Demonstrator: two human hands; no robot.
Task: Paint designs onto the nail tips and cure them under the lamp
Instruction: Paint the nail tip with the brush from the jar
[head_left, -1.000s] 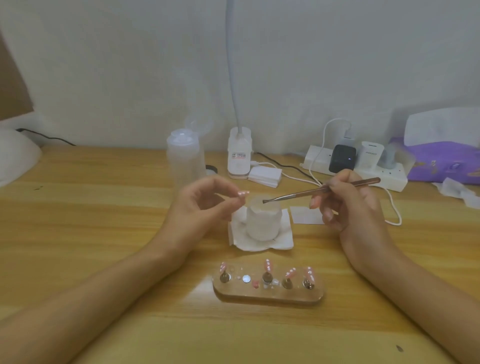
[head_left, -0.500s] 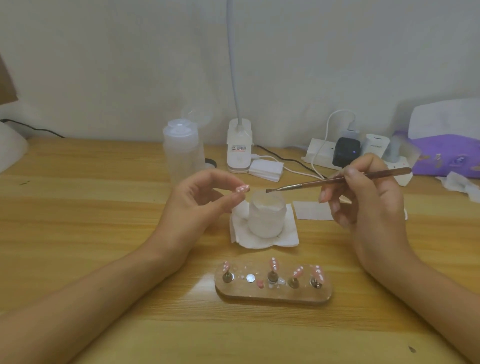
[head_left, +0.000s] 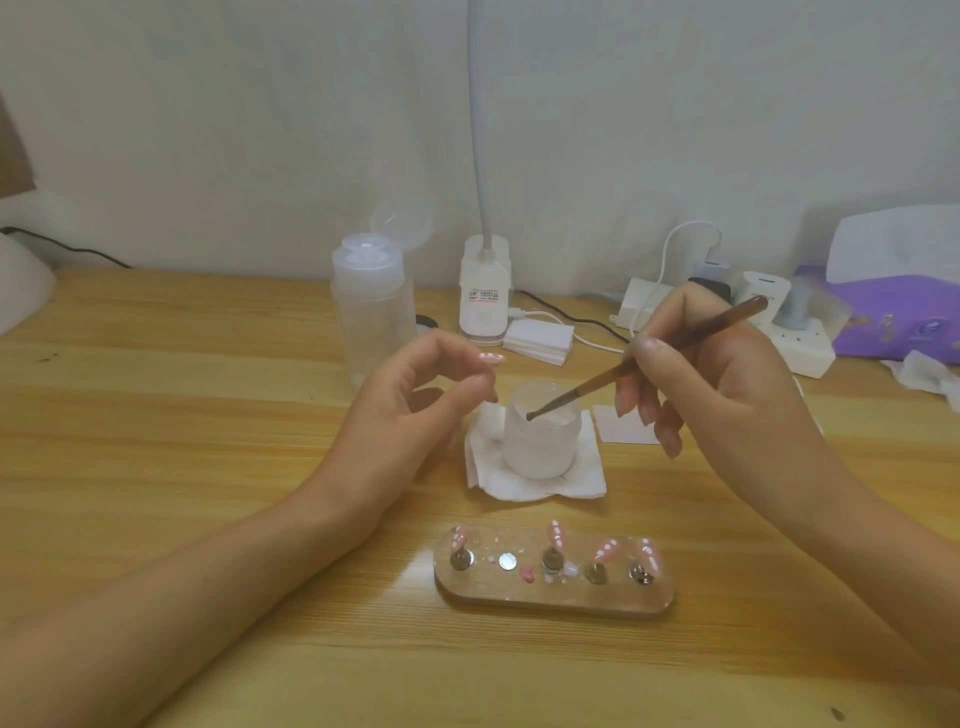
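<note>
My left hand (head_left: 415, 415) pinches a pink nail tip (head_left: 490, 357) with white dots between thumb and forefinger, held above the table. My right hand (head_left: 727, 384) grips a thin brown brush (head_left: 654, 353), its tip dipped into a small frosted cup (head_left: 540, 436) that stands on a folded white tissue (head_left: 540, 483). In front of me lies a clear oval holder (head_left: 554, 582) with several pink dotted nail tips standing on metal pegs and one peg bare. The white lamp base (head_left: 485, 291) with its gooseneck stands at the back.
A clear pump bottle (head_left: 372, 306) stands behind my left hand. A white power strip (head_left: 789, 343) with plugs and cables sits at the back right, beside a purple tissue pack (head_left: 904, 322). White pads (head_left: 540, 340) lie near the lamp base.
My right hand tilted the brush down and lowered its tip into the frosted cup. My left hand stayed where it was with the nail tip.
</note>
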